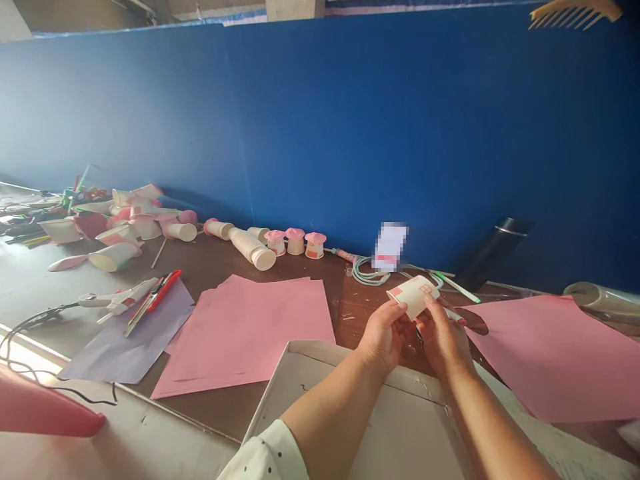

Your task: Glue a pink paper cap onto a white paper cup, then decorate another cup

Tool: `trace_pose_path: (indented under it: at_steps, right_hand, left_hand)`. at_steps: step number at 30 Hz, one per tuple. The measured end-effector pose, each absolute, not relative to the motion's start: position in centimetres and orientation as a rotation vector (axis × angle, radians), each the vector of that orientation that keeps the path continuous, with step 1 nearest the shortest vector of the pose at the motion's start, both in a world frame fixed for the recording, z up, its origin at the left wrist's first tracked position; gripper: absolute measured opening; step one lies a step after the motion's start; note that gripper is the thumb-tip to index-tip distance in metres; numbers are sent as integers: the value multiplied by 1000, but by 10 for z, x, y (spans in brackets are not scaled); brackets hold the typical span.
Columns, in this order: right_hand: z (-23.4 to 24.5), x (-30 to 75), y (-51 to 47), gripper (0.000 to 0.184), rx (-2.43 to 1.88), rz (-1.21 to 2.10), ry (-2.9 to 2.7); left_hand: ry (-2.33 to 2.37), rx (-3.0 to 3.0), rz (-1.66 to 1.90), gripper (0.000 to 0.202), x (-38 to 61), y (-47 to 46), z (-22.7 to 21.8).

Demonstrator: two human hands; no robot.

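Note:
A white paper cup (414, 297) with pink-orange door and window shapes is held sideways between both hands, above the table's right half. My left hand (384, 333) grips it at the wide rim, thumb on top. Around the other end, my right hand (443, 327) has its thumb and fingers closed on the cup. Under the hands lies the edge of a white cardboard box lid (320, 373). Left of the hands are pink paper sheets (255, 327), and to the right lies another pink sheet (560, 353). Three small cup houses (295, 241) with pink roofs stand by the blue partition.
A stack of paper cups (251, 249) lies beside the cup houses. A coiled cable (370, 272) and a black bottle (493, 253) are near the partition. At left are a glue gun (120, 298), a red utility knife (153, 301), purple paper (125, 350) and piled pink-trimmed cups (115, 257).

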State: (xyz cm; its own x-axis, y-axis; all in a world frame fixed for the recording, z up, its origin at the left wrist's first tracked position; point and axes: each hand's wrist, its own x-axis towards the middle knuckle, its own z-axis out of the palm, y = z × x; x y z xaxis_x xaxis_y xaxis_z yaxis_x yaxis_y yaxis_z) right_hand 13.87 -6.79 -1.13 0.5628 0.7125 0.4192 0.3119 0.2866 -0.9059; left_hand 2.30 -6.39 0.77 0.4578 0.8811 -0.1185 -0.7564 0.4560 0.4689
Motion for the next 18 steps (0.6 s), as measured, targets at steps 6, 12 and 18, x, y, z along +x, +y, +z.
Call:
trace_pose_path:
  at_steps: [6, 12, 18]
  right_hand:
    - [0, 132, -68, 51, -1156, 660, -697]
    - [2, 126, -67, 55, -1082, 692, -618]
    - [-9, 129, -64, 67, -1108, 644, -680]
  left_hand:
    - [365, 441, 1039, 42, 20, -65, 11]
    - [365, 398, 1062, 37, 22, -63, 10]
    - [347, 392, 1091, 35, 24, -64, 10]
